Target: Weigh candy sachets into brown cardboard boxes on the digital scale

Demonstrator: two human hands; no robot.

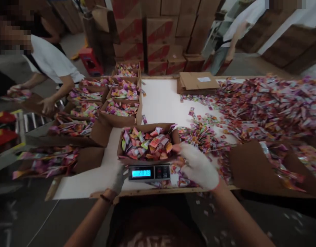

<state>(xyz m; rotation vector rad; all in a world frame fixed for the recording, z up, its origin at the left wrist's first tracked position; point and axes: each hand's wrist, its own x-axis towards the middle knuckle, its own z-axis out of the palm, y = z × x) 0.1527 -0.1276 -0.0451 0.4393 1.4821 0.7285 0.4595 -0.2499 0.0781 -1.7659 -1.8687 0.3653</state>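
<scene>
An open cardboard box (119, 147) full of small, colourful wrapped packets (147, 142) rests on a digital scale (149, 172) with a lit blue display. At the scale's left end is my left hand (119, 179), in a pale glove, its fingers apart beside the box's near left corner. My right hand (197, 166), in a white glove with bare fingertips, reaches to the box's right side. Its thumb and fingers are spread, and I see no packet clearly gripped. Loose packets (201, 135) lie around and beyond it.
Several filled boxes (96, 130) stand on the left of the white table (160, 99). A big packet heap (276, 106) covers the right. Flattened cardboard (196, 81) lies at the back. Another box (250, 168) sits front right. A co-worker (53, 63) handles packets at left; another person stands back right.
</scene>
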